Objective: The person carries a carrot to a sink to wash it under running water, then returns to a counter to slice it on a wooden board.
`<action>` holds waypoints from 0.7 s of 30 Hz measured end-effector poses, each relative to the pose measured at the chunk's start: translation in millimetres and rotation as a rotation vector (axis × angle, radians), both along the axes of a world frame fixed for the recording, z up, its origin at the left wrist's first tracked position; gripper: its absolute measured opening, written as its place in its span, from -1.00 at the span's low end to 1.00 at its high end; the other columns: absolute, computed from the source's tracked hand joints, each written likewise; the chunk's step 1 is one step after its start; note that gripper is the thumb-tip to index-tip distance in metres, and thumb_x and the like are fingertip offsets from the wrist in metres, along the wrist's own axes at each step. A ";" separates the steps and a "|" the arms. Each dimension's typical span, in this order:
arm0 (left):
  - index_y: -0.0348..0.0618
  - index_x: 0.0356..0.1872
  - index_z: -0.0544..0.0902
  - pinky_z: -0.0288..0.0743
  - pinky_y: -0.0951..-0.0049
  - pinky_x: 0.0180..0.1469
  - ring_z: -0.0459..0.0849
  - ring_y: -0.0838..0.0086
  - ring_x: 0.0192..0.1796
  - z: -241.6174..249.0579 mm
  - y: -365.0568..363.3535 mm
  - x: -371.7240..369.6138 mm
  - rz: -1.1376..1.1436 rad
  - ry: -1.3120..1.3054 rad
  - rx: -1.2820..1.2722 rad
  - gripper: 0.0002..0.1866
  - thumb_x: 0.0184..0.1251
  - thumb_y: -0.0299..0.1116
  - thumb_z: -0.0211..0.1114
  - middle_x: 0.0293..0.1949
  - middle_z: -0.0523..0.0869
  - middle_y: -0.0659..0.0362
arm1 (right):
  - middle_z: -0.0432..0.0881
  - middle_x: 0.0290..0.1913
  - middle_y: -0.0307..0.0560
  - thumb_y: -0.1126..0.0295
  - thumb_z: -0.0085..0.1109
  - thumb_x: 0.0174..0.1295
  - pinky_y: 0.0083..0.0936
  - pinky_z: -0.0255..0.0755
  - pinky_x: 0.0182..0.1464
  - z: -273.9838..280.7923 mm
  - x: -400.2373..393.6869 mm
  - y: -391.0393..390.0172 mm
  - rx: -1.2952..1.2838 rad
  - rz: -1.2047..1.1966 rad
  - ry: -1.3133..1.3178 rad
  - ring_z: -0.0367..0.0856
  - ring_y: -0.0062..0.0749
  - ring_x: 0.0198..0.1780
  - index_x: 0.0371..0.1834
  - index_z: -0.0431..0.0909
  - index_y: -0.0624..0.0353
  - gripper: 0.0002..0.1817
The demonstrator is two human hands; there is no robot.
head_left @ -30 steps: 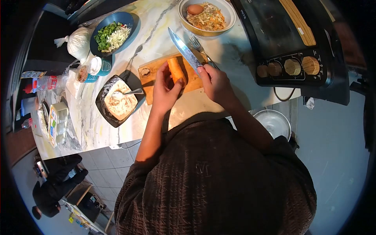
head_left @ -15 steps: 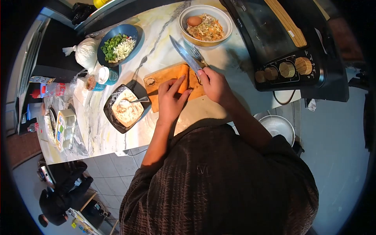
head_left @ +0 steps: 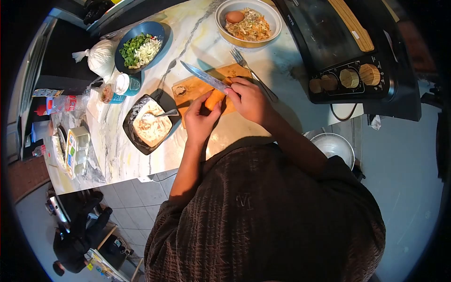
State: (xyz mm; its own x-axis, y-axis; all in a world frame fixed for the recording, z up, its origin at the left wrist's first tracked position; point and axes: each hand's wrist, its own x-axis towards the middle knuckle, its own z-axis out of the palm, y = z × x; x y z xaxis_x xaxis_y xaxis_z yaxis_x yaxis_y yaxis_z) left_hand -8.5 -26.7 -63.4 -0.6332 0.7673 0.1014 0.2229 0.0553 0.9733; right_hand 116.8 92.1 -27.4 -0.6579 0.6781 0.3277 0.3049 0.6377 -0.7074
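Over the wooden cutting board point(head_left: 240, 71), my left hand point(head_left: 200, 123) is closed around a carrot point(head_left: 215, 98), its fingers at the carrot's near end. My right hand point(head_left: 252, 102) grips a kitchen knife point(head_left: 205, 77), whose handle is hidden in the fist. The blade points away to the far left and passes above the carrot's far end, close to my right fingers. A fork point(head_left: 253, 73) lies just right of the board. At the board's left stands a black square bowl point(head_left: 133, 136) with a creamy white mix and a spoon point(head_left: 168, 113).
A blue bowl point(head_left: 162, 40) holds chopped greens. A round bowl point(head_left: 223, 40) contains shredded food and an egg point(head_left: 235, 17). The black oven point(head_left: 347, 91) stands right, a knotted white bag point(head_left: 100, 58) and jar point(head_left: 128, 84) left. A person point(head_left: 77, 239) is at lower left.
The knife has swung left and lower, now crossing over the carrot. My left fingers have gone from lying on the carrot to wrapping round it. The fork shows more fully.
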 end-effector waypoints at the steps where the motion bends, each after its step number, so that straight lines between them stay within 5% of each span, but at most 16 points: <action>1: -0.37 -0.08 0.63 0.55 0.58 -0.22 0.65 0.59 -0.27 -1.8 -0.4 -1.1 -0.010 -0.046 -0.009 -0.63 0.06 -0.46 0.45 -0.24 0.71 0.10 | 0.59 -0.14 0.17 0.31 0.10 0.28 -0.19 0.48 -0.12 2.4 -1.6 1.6 -0.038 -0.018 -0.032 0.57 0.11 -0.14 -0.36 0.53 0.28 -0.78; 6: -0.35 -0.09 0.64 0.55 0.54 -0.14 0.66 0.51 -0.18 -2.4 0.9 -2.3 -0.030 0.059 0.075 -0.62 0.02 -0.48 0.47 -0.20 0.71 0.07 | 0.59 -0.22 0.11 0.33 0.11 0.26 -0.17 0.47 -0.16 12.6 -6.8 11.4 -0.093 -0.058 -0.263 0.57 0.08 -0.19 -0.34 0.55 0.24 -0.81; 8: -0.35 -0.10 0.64 0.54 0.53 -0.11 0.66 0.48 -0.15 -3.0 0.9 -2.6 -0.031 0.026 0.096 -0.62 0.01 -0.49 0.48 -0.19 0.70 0.06 | 0.58 -0.30 0.10 0.35 0.10 0.26 -0.14 0.45 -0.22 8.4 -6.4 6.5 0.007 0.095 0.043 0.56 0.08 -0.25 -0.40 0.53 0.24 -0.82; 11: -0.33 -0.10 0.66 0.54 0.52 -0.08 0.67 0.46 -0.13 -8.0 -1.7 -4.0 -0.012 -0.101 0.111 -0.62 -0.02 -0.53 0.48 -0.16 0.71 0.04 | 0.57 -0.32 0.10 0.37 0.11 0.24 -0.16 0.45 -0.23 -2.1 -8.0 8.5 -0.009 0.080 0.053 0.56 0.08 -0.26 -0.42 0.53 0.25 -0.83; 16: -0.31 -0.10 0.69 0.54 0.47 0.01 0.70 0.38 -0.07 -0.5 0.6 -8.1 -0.039 0.095 0.134 -0.61 -0.05 -0.56 0.49 -0.07 0.72 -0.01 | 0.55 -0.36 0.11 0.39 0.13 0.22 -0.14 0.43 -0.26 7.6 -13.3 11.7 -0.069 0.005 -0.134 0.54 0.10 -0.29 -0.48 0.51 0.26 -0.82; 19: -0.30 -0.10 0.69 0.52 0.45 0.07 0.69 0.31 0.00 2.3 -2.8 -10.4 -0.062 0.097 0.138 -0.61 -0.06 -0.56 0.49 -0.04 0.71 -0.01 | 0.52 -0.41 0.15 0.38 0.13 0.22 -0.10 0.39 -0.29 7.1 -9.9 8.2 0.009 0.115 0.106 0.52 0.13 -0.33 -0.51 0.45 0.26 -0.79; 21: -0.26 -0.09 0.70 0.51 0.45 0.10 0.66 0.31 0.09 5.5 -0.9 -10.8 -0.079 0.127 0.121 -0.60 -0.06 -0.55 0.50 -0.03 0.71 -0.01 | 0.61 -0.24 0.14 0.37 0.17 0.22 -0.25 0.47 -0.16 5.3 -6.9 17.1 -0.144 0.068 -0.206 0.59 0.08 -0.24 -0.39 0.56 0.27 -0.83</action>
State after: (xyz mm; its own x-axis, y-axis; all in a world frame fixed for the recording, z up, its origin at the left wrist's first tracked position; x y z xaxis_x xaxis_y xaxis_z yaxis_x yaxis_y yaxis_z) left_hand -19.3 -27.6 -57.9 -0.5476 0.7917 0.2709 0.3429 -0.0830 0.9357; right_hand 109.8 109.2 -22.1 -0.7466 0.6598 0.0849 0.4119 0.5587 -0.7199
